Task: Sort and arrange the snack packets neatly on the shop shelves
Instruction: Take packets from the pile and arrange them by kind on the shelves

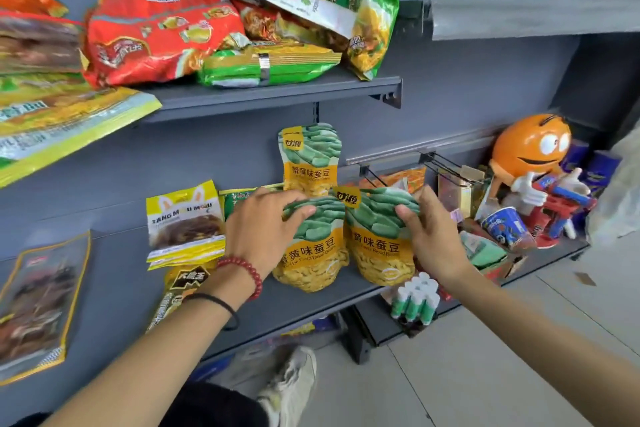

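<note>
On the grey middle shelf (pixel 294 312), near its front edge, the left hand (pixel 259 218) has its grip on the top of the left bean packet (pixel 313 253). Touching it, the right bean packet (pixel 375 250) is pinched at its top by the right hand (pixel 433 236). Both should be stood level, faces forward, square before the third packet (pixel 310 163) behind.

- three green-and-yellow broad-bean packets (pixel 309 163) (pixel 313 250) (pixel 379 250)
- one yellow rabbit-eared packet (pixel 185 222)
- one orange mascot figure (pixel 530 146)
- one blue paper cup (pixel 505 225)
- upper-shelf packets heaped, count unclear
</note>
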